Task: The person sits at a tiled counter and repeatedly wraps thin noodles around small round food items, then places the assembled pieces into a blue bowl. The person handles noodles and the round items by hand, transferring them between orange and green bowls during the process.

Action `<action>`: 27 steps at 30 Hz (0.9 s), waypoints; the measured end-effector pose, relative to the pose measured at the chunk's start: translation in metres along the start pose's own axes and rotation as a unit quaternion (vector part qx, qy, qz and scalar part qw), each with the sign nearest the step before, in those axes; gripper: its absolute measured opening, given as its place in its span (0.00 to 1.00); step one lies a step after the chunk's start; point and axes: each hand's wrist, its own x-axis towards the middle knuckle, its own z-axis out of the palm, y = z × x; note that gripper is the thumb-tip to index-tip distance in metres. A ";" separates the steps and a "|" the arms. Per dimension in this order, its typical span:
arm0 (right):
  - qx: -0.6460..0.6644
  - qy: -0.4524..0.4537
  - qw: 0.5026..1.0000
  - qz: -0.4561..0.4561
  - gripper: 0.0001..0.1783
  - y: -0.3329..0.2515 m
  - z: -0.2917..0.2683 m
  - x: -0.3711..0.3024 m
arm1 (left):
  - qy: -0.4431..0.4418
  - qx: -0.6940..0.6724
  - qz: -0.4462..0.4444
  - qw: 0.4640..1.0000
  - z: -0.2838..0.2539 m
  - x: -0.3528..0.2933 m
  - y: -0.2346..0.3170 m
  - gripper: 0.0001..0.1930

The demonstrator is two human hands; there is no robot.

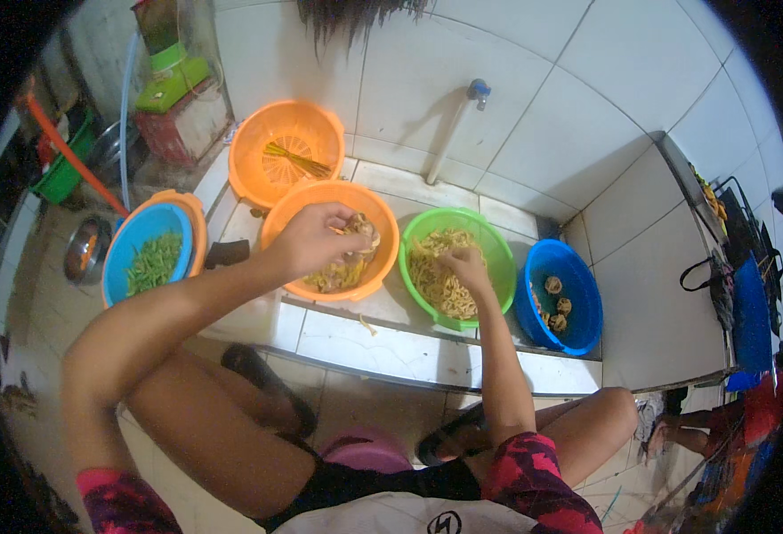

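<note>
Over the middle orange basin (388,258), my left hand (316,238) is closed around a small pale-and-brown clump of food (364,233). That basin holds more yellowish and brownish pieces (338,276). To its right stands a green colander (504,258) heaped with pale yellow noodle-like strips (440,289). My right hand (464,267) reaches into it, fingers pinched together on the strips; the fingertips are partly hidden. A blue basin (587,307) farther right contains several round brownish clumps (563,306) that look like the one in my left hand.
An orange colander (320,120) with thin yellow-brown sticks is behind. At left, a light-blue basin (116,254) holds green vegetables. A tap pipe (449,133) rises at the tiled wall. A green kitchen scale (173,84) stands back left. Tiled ledge edge (391,351) runs before my legs.
</note>
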 end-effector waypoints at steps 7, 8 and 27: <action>-0.059 0.094 0.993 0.044 0.13 0.012 -0.019 -0.016 | 0.003 0.019 0.002 1.000 0.009 0.003 0.011 0.19; -0.069 0.098 0.992 0.046 0.13 0.018 -0.020 -0.018 | -0.014 -0.005 -0.012 1.000 0.011 0.002 0.013 0.19; -0.175 0.231 0.955 0.064 0.14 0.025 -0.031 -0.066 | -0.117 -0.214 -0.006 0.970 0.028 0.010 0.030 0.19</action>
